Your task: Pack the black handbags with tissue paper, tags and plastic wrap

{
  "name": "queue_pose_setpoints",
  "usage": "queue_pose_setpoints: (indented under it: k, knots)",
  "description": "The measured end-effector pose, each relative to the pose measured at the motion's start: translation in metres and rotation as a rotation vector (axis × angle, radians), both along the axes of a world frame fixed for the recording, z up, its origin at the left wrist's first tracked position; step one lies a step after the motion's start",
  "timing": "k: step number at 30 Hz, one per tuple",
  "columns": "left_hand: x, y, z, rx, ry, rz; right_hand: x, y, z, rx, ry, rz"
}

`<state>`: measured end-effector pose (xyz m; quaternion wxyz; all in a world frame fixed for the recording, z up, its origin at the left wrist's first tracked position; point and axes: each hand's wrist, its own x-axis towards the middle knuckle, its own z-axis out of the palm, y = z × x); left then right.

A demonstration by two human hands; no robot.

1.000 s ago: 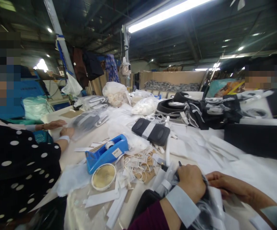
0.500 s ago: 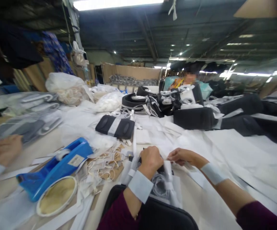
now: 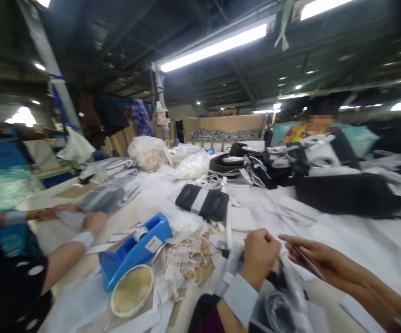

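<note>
Left hand clutching plastic bag, right hand beside — outstretched

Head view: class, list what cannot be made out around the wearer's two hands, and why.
Head view throughout.
Left hand: the closed fist hides what it grips.
Right hand: motion blur; whether it pinches anything is unclear.
Clear bag: dark contents blurred, cut by the bottom edge.
Blue tape dispenser: its label is too small to read.
</note>
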<state>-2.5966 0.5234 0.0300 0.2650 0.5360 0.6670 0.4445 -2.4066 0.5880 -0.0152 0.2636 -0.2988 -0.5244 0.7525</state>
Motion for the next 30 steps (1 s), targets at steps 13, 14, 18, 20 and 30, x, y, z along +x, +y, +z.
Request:
queue_pose_setpoints:
  k: [13,14,18,20,30]
  knots:
    - [-0.01,0.013,-0.008,0.127,-0.442,-0.057,-0.027,-0.028,0.007,0.0,0.009,-0.485]
    - [-0.009,0.013,-0.006,0.132,-0.468,-0.044,-0.028,-0.029,0.007,0.029,0.011,-0.516]
    - [-0.007,0.009,0.001,0.126,-0.53,-0.025,-0.034,-0.034,0.011,0.209,0.023,-0.532]
    - [-0.006,0.007,0.002,0.128,-0.513,-0.022,-0.037,-0.036,0.015,0.293,-0.023,-0.528]
    - [-0.008,0.005,0.0,0.169,-0.165,0.072,-0.044,-0.025,0.03,0.648,-0.371,-0.489]
